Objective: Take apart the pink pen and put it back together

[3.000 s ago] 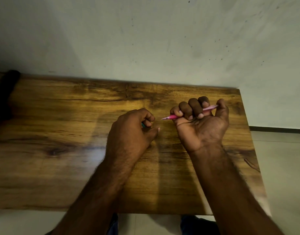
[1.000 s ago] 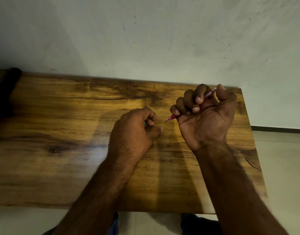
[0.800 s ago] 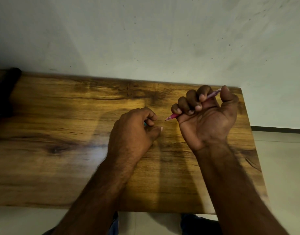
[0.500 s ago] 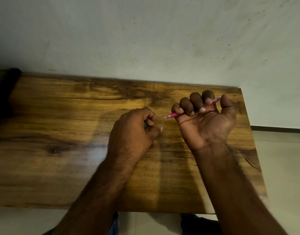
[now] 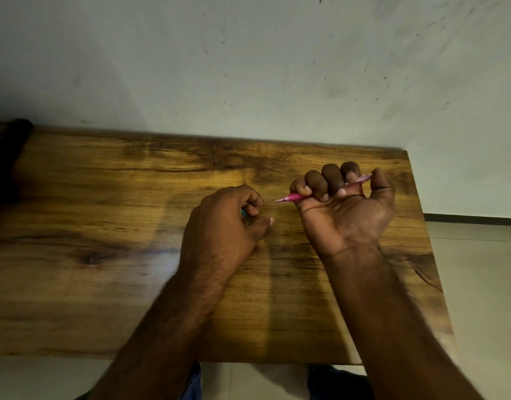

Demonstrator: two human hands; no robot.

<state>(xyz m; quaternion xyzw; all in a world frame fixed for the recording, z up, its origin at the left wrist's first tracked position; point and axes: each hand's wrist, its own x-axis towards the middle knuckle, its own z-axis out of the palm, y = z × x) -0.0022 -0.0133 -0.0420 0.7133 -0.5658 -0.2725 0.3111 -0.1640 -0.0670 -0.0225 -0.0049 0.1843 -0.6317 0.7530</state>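
Wall (image 5: 248,59): pale, speckled with small dark marks; fills the far half of the view, behind the table.
Table (image 5: 104,284): wooden top with dark grain and a knot at the left; its far edge meets the wall, its right edge ends before the floor.
Floor (image 5: 479,284): light tiles to the right of the table and along the near edge.
Dark object (image 5: 3,163): black, at the far left corner of the table; too dim to identify.
My right hand (image 5: 346,217): raised over the right part of the table, palm turned toward me, fingers curled tight around the pink pen, thumb up at the right.
My left hand (image 5: 225,226): resting on the table just left of the right hand, back toward me, fingers curled in, thumb stretched to the right; the two hands are apart.
Pink pen (image 5: 292,196): gripped in my right fist, lying almost level, tip pointing left past the little finger, other end showing between forefinger and thumb.
Teal piece (image 5: 244,213): a small sliver showing inside my left hand's curled fingers; I cannot tell what it is.
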